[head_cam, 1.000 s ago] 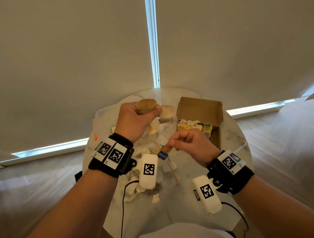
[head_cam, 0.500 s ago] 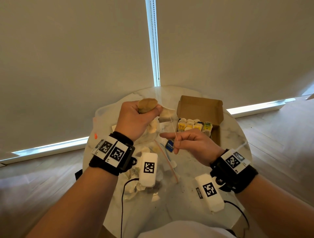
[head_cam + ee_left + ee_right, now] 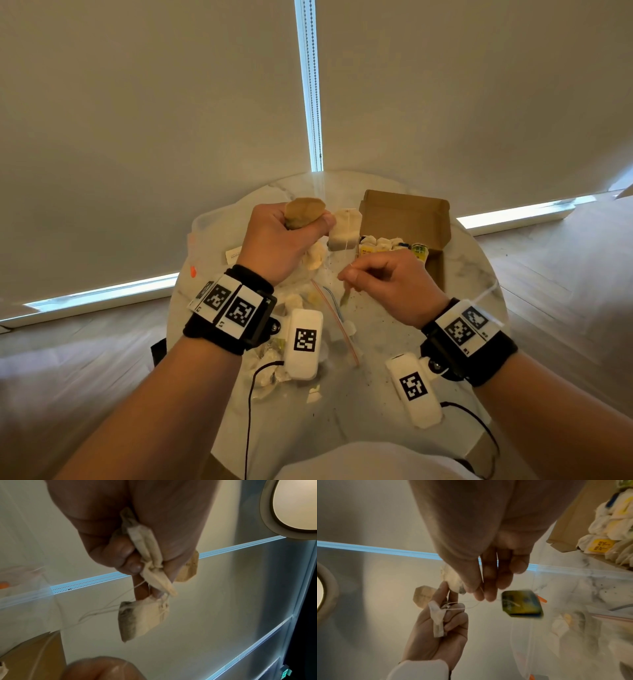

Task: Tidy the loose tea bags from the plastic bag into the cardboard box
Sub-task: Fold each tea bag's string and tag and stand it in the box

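My left hand is raised over the table and grips a bunch of tea bags, with a brown tea bag on top. A pale tea bag hangs from its thumb and finger, also seen dangling as the hanging bag. Its string runs down to my right hand, which pinches it. The paper tag, yellow and blue, swings blurred below those fingers. The open cardboard box stands right of both hands with a row of tea bags inside. The clear plastic bag lies on the table under the hands.
The small round marble table has edges close on every side. Loose tea bags lie in the plastic under my left wrist. Tea crumbs speckle the marble. Window blinds hang behind the table, and wood floor lies on both sides.
My right hand has risen a little and reached leftward along the string, and the tag has turned from face-on to edge-on. The left hand has hardly moved.
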Demonstrator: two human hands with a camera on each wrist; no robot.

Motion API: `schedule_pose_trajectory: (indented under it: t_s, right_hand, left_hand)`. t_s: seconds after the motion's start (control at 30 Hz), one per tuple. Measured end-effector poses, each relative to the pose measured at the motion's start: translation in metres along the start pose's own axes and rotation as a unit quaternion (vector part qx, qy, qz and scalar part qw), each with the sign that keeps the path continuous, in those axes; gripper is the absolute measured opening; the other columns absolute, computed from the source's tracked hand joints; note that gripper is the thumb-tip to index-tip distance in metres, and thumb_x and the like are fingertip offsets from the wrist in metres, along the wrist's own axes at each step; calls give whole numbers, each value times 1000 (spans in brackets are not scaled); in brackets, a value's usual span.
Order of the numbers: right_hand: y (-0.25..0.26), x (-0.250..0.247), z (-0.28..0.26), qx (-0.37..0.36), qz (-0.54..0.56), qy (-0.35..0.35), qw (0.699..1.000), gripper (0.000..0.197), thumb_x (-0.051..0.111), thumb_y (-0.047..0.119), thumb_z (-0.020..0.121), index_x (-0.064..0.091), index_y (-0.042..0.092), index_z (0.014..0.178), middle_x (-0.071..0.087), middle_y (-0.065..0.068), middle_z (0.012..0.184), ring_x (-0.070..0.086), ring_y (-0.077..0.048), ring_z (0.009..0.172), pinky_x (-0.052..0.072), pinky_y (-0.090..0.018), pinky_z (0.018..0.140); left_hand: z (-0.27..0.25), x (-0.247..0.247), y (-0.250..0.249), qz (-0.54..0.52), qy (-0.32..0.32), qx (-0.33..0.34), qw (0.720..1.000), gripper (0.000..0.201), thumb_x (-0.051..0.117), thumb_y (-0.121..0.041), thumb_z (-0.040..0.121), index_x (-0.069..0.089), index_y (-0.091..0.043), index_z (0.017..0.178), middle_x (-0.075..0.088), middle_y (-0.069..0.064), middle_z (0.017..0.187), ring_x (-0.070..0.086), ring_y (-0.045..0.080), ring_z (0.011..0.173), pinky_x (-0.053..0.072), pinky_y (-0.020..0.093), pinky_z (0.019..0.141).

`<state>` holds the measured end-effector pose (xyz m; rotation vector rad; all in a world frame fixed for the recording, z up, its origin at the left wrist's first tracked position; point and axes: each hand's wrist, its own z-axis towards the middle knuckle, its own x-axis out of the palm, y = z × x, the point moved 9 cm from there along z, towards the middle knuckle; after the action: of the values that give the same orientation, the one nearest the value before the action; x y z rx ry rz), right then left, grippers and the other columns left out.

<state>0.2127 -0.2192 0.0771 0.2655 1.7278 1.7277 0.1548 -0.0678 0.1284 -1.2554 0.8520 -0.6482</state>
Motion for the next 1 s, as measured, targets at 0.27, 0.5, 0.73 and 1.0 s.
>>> schedule_pose_trajectory:
  t_s: [0.27, 0.5, 0.73, 1.0]
  right_hand:
    - [-12, 4, -4, 66, 49, 25, 996, 23, 52, 5, 98, 68, 5, 82, 70, -4, 86, 63, -16, 77, 52, -30, 62]
    - [-11, 9, -6, 81, 71, 65, 992, 30, 57, -2, 91, 69, 14, 70, 68, 2, 121, 62, -4, 111, 50, -20, 94]
    - [-14, 11, -11, 119, 97, 57, 986, 18, 55, -2, 94, 68, -4, 83, 72, -12, 110, 70, -13, 101, 60, -33, 81]
    - [-23, 17, -15, 148, 143, 65, 977, 11, 55, -9, 93, 55, -9, 104, 71, -21, 100, 71, -38, 85, 60, -46, 72]
  left_hand:
    - [1, -6, -4, -1, -14, 1, 1000, 9, 76, -10, 84, 76, -16, 79, 73, -9, 67, 64, 2, 60, 46, 14, 57]
    - [2, -8, -2, 5, -14, -3, 1000, 4, 76, -10, 84, 77, -14, 82, 74, -7, 73, 67, 5, 68, 50, 18, 64]
    - [-1, -6, -8, 7, -9, 0, 1000, 2, 74, -8, 86, 76, -8, 86, 69, -15, 62, 60, -3, 56, 44, 11, 55]
    - [1, -9, -10, 11, -12, 1, 1000, 11, 76, -12, 85, 75, -20, 78, 74, -9, 71, 66, 3, 64, 47, 17, 61]
